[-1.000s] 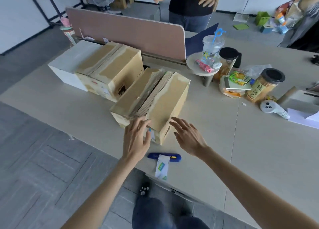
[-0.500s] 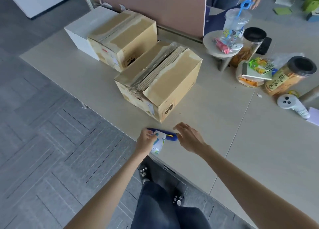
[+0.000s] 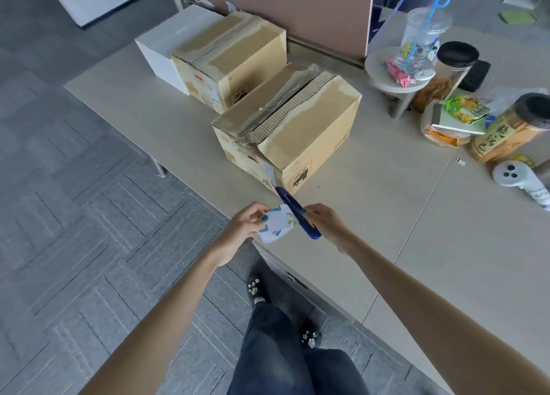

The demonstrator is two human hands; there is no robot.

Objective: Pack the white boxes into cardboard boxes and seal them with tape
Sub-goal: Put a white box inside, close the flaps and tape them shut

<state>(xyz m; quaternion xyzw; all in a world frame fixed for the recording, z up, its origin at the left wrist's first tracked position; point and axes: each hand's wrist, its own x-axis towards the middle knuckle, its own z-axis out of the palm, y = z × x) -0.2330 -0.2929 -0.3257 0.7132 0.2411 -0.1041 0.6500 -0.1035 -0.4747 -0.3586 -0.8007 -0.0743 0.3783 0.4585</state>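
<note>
Two cardboard boxes stand on the beige table [image 3: 416, 216]. The near cardboard box [image 3: 300, 133] has a ragged, torn seam along its top. The far cardboard box [image 3: 235, 58] is taped shut, with a white box [image 3: 166, 43] touching its left side. Above the table's near edge, my left hand [image 3: 247, 225] pinches a small white card [image 3: 276, 223] with green and blue marks. My right hand [image 3: 324, 222] grips a blue utility knife [image 3: 297, 211] that points toward the near box. Card and knife touch between my hands.
A pink divider panel [image 3: 297, 11] runs behind the boxes. To the right are a small round stand [image 3: 395, 79] with a clear cup, snack jars [image 3: 506, 130], snack bags and a white controller [image 3: 518, 179]. Grey floor and my legs lie below the table edge.
My hands left the near box and dropped to the table edge. They lifted the card and the blue knife off the table; the knife now points at the box.
</note>
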